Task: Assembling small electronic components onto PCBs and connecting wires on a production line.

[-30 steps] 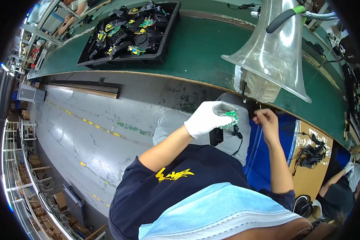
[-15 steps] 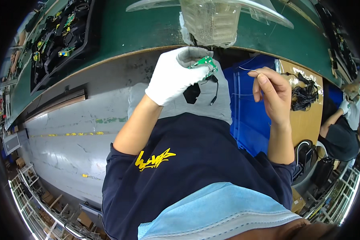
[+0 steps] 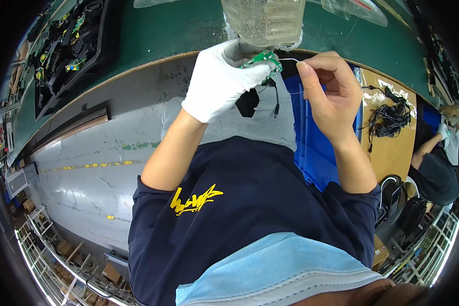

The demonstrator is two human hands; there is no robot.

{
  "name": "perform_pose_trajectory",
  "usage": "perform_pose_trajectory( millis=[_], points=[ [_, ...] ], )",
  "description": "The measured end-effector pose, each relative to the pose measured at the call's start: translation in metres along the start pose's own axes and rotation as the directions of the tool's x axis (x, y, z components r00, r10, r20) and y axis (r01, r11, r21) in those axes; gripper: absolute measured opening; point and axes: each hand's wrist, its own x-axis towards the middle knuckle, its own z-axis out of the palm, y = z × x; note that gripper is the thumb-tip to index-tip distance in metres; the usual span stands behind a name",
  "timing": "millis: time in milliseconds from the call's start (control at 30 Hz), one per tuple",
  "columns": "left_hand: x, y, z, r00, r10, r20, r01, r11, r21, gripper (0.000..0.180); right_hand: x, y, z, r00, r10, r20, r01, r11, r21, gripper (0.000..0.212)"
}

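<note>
My left hand (image 3: 214, 81), in a white glove, grips a small green circuit board (image 3: 268, 57) by its edge, just beneath a clear plastic housing (image 3: 262, 25). A black cable with a barrel plug (image 3: 277, 102) hangs below the board; whether it is joined to it is hard to see. Bare and pinched at thumb and forefinger, my right hand (image 3: 334, 94) holds a thin silvery wire (image 3: 289, 59). The wire's far end reaches the right edge of the board. Glove and fingers cover part of the board.
The green bench (image 3: 153, 30) runs across the front. At left stands a black tray (image 3: 101, 56) of boards and casings. A blue bin (image 3: 313, 148) and a bundle of black cables (image 3: 390, 120) on brown board lie right. Another person (image 3: 433, 173) sits far right.
My right hand has moved left and forward, bringing the wire up to the board. The left hand has shifted slightly forward, still gripping the board.
</note>
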Motion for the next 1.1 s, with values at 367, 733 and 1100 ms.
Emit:
perform_pose_trajectory(
  millis=[367, 733, 1100],
  points=[
    [0.0044, 0.0003, -0.0014, 0.999, 0.035, 0.007, -0.035, 0.999, 0.006, 0.03, 0.0072, 0.0061, 0.0062, 0.999, -0.037, -0.025, 0.037, 0.999, 0.026, 0.007],
    [0.0021, -0.0021, -0.0018, 0.998, 0.061, 0.014, -0.061, 0.998, -0.005, 0.032, 0.006, 0.0048, 0.0067, 0.999, -0.037, -0.012, 0.038, 0.998, 0.052, 0.007],
    [0.0011, -0.0052, -0.0026, 0.995, 0.1, 0.026, -0.099, 0.994, -0.036, 0.031, 0.0048, 0.0068, 0.0063, 1.0, -0.013, 0.008, 0.012, 0.996, 0.089, 0.007]
  ],
)
